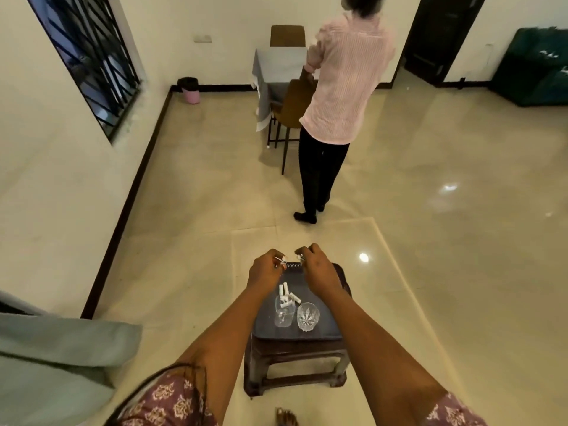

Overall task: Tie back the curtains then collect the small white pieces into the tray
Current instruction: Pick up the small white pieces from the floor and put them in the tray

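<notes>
Glossy floor tiles are surrounding a stool carrying the tray. At its far edge, the left hand is pinching white pieces; the right hand is pinching another. Several pieces are lying mid-tray, so collecting seems partly done.

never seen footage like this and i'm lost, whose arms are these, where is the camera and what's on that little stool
There is no machine here. The single picture comes from a camera worn on a person's head, looking forward and down, so the two arms reaching out are that person's own. The left hand and the right hand each pinch small white pieces above the far edge of a dark tray. The tray sits on a low brown stool. On the tray lie more white pieces and two clear glasses: a plain glass with a piece inside, and a cut glass beside it. Further off, another person stands at a covered table.
</notes>
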